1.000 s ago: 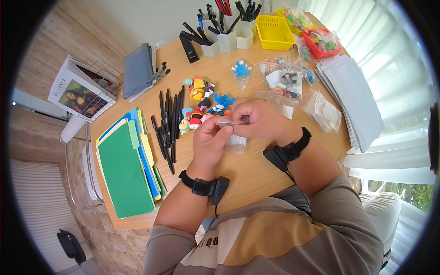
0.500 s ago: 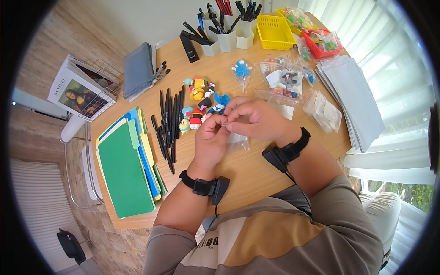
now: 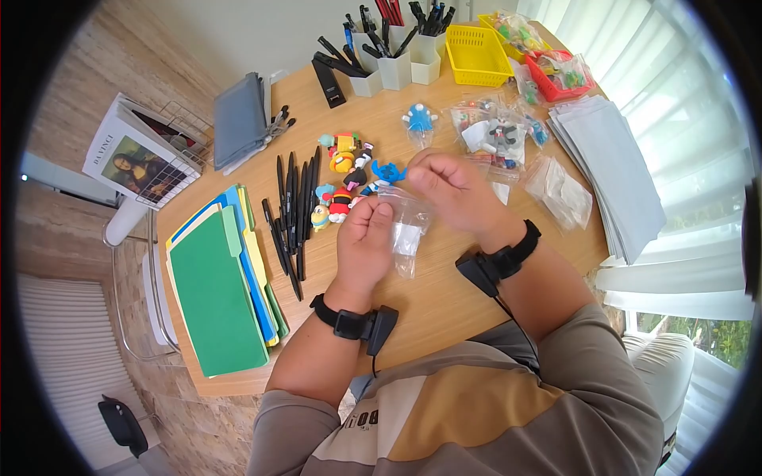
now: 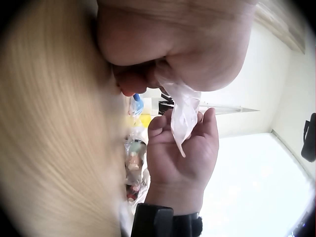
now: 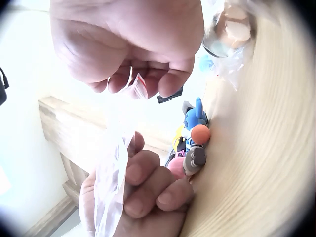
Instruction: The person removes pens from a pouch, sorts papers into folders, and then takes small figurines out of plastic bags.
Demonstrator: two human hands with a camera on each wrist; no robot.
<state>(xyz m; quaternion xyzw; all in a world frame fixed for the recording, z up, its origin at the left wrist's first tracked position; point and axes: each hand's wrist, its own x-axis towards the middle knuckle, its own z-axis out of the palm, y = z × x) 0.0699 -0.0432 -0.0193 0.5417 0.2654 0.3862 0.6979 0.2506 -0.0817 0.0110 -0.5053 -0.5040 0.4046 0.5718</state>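
Pale wood-grain desk [image 3: 432,297]: left grip [image 3: 364,247] pinches clear rectangular plastic bag [image 3: 407,239]; right grip [image 3: 459,194] curled beside bag, its hold indeterminable.

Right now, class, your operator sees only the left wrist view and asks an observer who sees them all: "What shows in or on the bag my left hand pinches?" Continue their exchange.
Observer: In the head view, the bag shows a white patch; inside or outside, I cannot tell.
Operator: What lies at the left of the table?
Observer: Folders, a green one uppermost.
Operator: And by the right hand?
Observer: The right wrist view shows red-lined plastic near its fingers.
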